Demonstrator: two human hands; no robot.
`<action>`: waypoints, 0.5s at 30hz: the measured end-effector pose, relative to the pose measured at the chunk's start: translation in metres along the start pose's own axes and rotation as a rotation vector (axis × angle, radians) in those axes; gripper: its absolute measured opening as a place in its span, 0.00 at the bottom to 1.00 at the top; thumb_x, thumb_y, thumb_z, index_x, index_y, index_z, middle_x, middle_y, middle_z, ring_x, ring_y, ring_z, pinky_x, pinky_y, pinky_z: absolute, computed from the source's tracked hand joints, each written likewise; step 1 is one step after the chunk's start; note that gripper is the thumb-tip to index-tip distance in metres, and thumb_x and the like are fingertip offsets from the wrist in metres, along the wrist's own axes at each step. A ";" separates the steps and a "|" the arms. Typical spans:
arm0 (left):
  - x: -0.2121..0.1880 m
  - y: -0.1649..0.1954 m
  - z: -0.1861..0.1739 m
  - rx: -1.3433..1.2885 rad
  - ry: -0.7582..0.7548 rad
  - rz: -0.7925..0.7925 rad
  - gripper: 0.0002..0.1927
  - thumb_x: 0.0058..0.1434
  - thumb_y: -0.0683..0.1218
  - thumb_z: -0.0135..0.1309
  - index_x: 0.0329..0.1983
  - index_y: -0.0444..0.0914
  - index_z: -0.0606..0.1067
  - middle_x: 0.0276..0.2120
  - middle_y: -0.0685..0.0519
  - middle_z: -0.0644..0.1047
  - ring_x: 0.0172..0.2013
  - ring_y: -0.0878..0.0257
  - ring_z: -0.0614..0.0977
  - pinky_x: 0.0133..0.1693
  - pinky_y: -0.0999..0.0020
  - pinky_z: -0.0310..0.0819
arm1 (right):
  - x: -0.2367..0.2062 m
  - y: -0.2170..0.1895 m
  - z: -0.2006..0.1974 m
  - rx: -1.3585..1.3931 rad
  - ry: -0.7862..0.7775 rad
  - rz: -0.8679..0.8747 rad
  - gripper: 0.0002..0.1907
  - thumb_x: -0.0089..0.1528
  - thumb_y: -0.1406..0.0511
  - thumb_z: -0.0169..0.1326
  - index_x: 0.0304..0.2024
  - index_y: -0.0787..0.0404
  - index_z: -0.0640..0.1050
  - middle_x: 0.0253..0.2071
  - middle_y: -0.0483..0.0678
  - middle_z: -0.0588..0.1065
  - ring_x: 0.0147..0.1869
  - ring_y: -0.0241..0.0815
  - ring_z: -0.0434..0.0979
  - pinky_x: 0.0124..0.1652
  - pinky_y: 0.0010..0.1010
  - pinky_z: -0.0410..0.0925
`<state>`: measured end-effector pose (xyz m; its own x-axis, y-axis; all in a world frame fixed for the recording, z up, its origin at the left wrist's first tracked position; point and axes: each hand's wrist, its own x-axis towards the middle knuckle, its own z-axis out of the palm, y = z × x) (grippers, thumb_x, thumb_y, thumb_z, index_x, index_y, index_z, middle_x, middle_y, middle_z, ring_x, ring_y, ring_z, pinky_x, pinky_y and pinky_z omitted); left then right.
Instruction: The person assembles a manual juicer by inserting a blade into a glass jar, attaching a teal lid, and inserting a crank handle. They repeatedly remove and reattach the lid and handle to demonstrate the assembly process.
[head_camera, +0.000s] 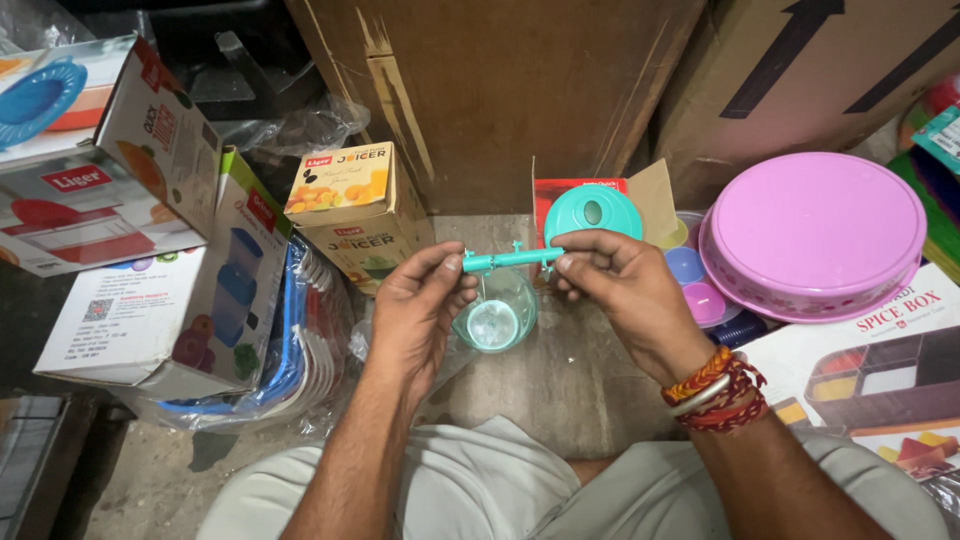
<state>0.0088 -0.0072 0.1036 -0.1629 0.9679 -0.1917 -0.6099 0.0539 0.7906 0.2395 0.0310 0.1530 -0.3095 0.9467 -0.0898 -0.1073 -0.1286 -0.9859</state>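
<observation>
I pinch the teal plastic rod (512, 259) at both ends, left hand (420, 310) and right hand (620, 290) fingers closed on it; it seems light, stiff, thin. A clear cup (497, 310) sits at 6 o'clock below.

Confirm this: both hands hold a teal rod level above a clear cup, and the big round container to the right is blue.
Wrong colour. The head view shows the big round container is pink. Left hand and right hand do hold the teal rod over the clear cup.
</observation>
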 end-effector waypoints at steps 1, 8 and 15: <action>0.000 0.000 0.000 0.000 -0.002 0.004 0.11 0.66 0.38 0.56 0.51 0.31 0.78 0.38 0.49 0.80 0.37 0.63 0.82 0.41 0.69 0.80 | 0.000 0.001 0.001 -0.026 0.016 0.009 0.11 0.65 0.68 0.55 0.48 0.68 0.80 0.35 0.45 0.80 0.37 0.32 0.77 0.39 0.24 0.71; -0.001 0.001 0.002 0.018 -0.041 0.028 0.13 0.65 0.37 0.56 0.53 0.31 0.78 0.39 0.48 0.81 0.38 0.62 0.82 0.43 0.69 0.80 | 0.002 0.004 0.003 -0.110 0.103 0.030 0.09 0.66 0.67 0.56 0.44 0.66 0.81 0.33 0.43 0.79 0.35 0.30 0.76 0.36 0.22 0.70; -0.004 0.003 0.006 0.139 -0.022 0.006 0.16 0.63 0.37 0.58 0.54 0.31 0.78 0.38 0.50 0.81 0.37 0.64 0.81 0.41 0.70 0.79 | 0.004 0.005 -0.001 -0.045 0.097 0.047 0.12 0.68 0.66 0.54 0.49 0.70 0.81 0.34 0.46 0.79 0.34 0.31 0.75 0.36 0.22 0.69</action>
<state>0.0122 -0.0094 0.1102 -0.1483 0.9734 -0.1747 -0.4955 0.0797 0.8649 0.2388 0.0345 0.1472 -0.2198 0.9644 -0.1467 -0.0516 -0.1617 -0.9855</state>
